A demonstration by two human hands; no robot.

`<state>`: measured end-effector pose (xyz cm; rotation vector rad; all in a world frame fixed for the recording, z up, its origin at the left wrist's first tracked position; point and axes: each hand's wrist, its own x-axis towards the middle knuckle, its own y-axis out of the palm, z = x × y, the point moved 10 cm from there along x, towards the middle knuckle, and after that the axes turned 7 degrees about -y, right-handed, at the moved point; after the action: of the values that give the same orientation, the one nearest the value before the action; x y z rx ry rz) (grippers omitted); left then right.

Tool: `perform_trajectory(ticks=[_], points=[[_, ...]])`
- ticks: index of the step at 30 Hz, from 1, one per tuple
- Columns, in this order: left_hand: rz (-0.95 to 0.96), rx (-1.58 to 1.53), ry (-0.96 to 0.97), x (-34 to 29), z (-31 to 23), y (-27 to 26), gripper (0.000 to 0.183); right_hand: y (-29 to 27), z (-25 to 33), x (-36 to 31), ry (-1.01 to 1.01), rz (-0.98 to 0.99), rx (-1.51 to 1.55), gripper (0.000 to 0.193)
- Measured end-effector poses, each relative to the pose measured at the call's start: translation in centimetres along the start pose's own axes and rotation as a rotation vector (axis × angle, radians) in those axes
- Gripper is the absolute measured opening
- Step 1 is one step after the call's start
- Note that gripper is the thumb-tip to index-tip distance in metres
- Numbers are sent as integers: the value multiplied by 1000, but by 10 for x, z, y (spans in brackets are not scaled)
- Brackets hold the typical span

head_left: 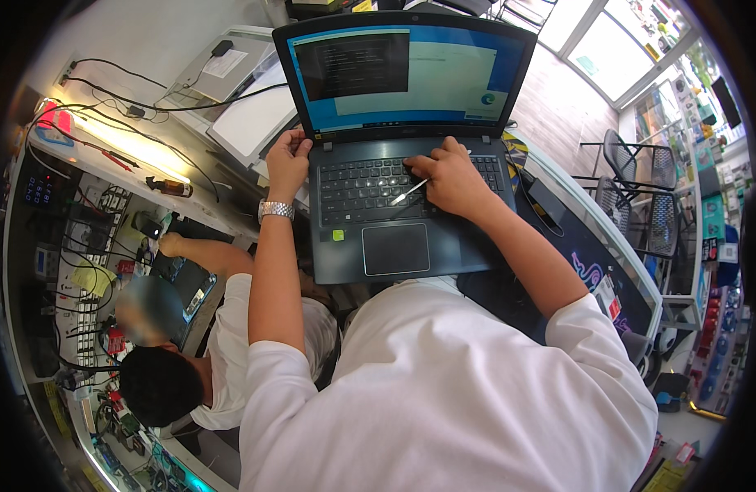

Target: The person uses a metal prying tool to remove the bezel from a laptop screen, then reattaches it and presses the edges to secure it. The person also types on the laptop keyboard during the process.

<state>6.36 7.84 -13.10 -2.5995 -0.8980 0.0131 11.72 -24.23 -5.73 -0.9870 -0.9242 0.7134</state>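
An open dark laptop (pixel 394 246) with a lit blue screen stands in front of me on the counter. My left hand (pixel 287 160), with a metal watch on its wrist, grips the laptop's left edge near the hinge. My right hand (pixel 448 176) rests on the keyboard and holds a thin light-coloured tool (pixel 408 193) whose tip points down-left across the keys.
Another person in a white shirt (pixel 222 344) sits at my left over a workbench (pixel 107 246) crowded with cables and small devices. A closed grey laptop (pixel 230 90) lies behind. A dark mat (pixel 583 254) covers the counter at right. Metal chairs (pixel 632 172) stand beyond.
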Motion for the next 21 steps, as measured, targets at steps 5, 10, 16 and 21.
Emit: perform_trajectory(ticks=[5, 10, 16, 21], points=[[3, -24, 8, 0, 0, 0, 19, -9, -1, -3, 35, -47, 60, 31], [9, -2, 15, 2, 2, 1, 19, -12, -5, -7, 50, -31, 45, 26], [3, -87, 54, 1, 2, -2, 16, -12, -18, -10, 61, -77, 60, 30], [25, -123, 33, 1, 4, -2, 16, -29, -40, -16, 132, -138, 91, 25]])
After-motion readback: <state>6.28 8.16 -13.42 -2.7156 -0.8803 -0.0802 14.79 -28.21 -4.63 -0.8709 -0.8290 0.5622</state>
